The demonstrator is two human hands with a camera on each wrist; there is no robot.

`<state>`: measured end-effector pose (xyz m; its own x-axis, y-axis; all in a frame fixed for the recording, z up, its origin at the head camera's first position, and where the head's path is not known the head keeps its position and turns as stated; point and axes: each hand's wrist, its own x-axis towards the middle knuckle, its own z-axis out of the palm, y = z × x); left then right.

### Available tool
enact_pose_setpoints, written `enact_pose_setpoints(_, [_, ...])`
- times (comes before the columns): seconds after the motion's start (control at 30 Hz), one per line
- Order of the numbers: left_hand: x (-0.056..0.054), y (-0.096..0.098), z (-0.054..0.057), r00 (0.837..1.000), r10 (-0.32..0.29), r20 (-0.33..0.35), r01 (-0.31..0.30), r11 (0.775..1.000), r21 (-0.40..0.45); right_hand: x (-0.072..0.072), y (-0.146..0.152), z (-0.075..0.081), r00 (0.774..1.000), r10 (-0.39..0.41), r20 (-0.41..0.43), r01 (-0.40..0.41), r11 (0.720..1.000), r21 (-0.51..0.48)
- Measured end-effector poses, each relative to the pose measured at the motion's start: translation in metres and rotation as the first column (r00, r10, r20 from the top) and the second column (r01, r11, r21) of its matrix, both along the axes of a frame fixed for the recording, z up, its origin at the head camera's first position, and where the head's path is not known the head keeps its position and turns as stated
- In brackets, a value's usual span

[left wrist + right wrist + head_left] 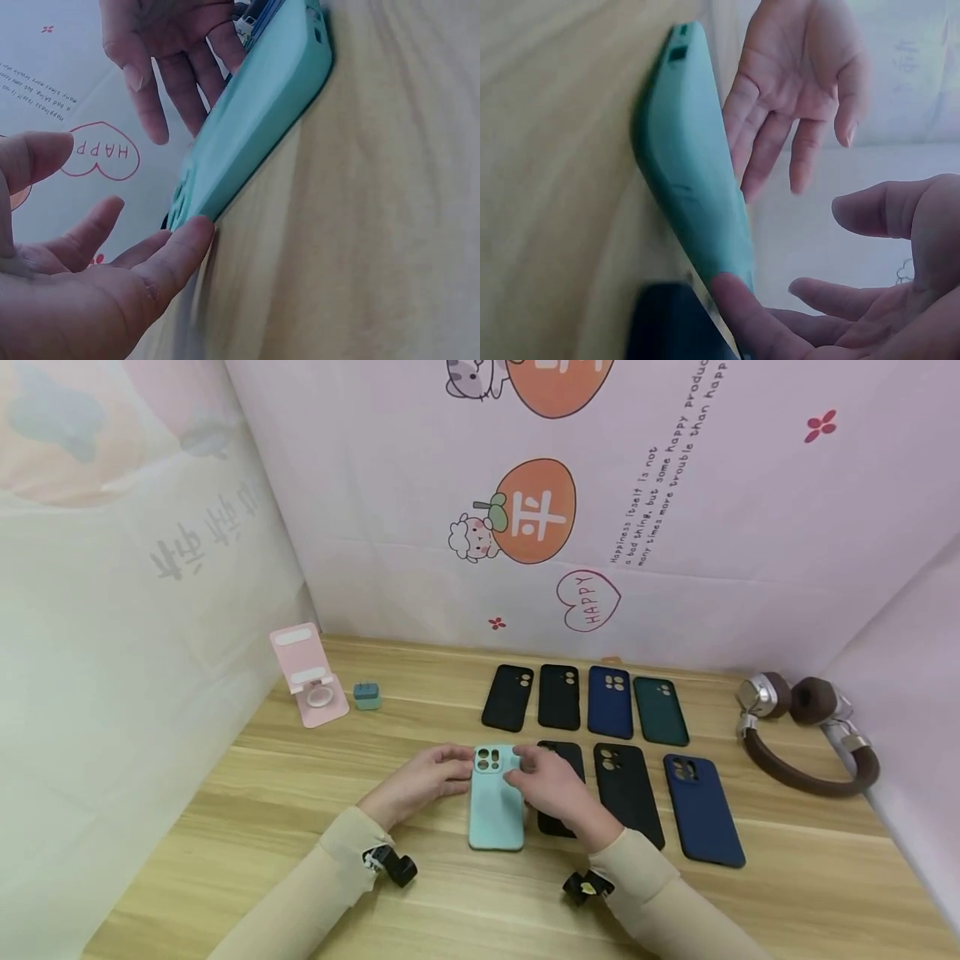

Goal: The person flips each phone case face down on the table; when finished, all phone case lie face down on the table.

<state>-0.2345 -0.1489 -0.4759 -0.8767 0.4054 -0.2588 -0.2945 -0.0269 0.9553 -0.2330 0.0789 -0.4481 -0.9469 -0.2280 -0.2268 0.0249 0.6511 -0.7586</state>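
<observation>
A mint-green phone case [496,814] lies back side up on the table, its camera cutouts at the far end. My left hand [423,781] is at its left edge near the cutouts; in the left wrist view a fingertip [196,229] touches the case's side and the thumb stands clear. On the opposite edge is my right hand [555,783], its fingers fairly straight, with one fingertip [731,289] against the case in the right wrist view. A black phone case [558,827] next to it is partly hidden by the right hand.
Right of the hands lie another black case [630,793] and a blue case [705,810]. Behind is a row with black, blue [611,714] and dark green [662,714] cases. Brown headphones [802,785] lie far right; a pink phone stand [300,664] and charger plug [367,696] are left.
</observation>
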Motion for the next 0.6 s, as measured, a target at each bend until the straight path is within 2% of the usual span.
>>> enact_pose_setpoints(0.2, [-0.011, -0.005, 0.008, 0.998, 0.012, -0.065, -0.017, 0.998, -0.063, -0.018, 0.01, 0.008, 1.0, 0.007, -0.003, -0.007, 0.999, -0.036])
enact_pose_setpoints(0.3, [-0.02, -0.006, 0.01, 0.996, 0.027, -0.091, -0.035, 0.995, -0.09, -0.031, 0.016, 0.012, 1.0, 0.02, 0.015, -0.019, 0.996, -0.083])
enact_pose_setpoints(0.43, [-0.039, -0.001, 0.011, 0.989, 0.036, -0.141, -0.055, 0.989, -0.135, -0.05, 0.023, 0.013, 0.999, 0.033, 0.008, -0.031, 0.989, -0.144])
enact_pose_setpoints(0.6, [-0.071, 0.008, 0.011, 0.973, 0.099, -0.207, -0.135, 0.977, -0.164, -0.08, 0.02, 0.013, 0.999, 0.023, -0.044, -0.029, 0.987, -0.156])
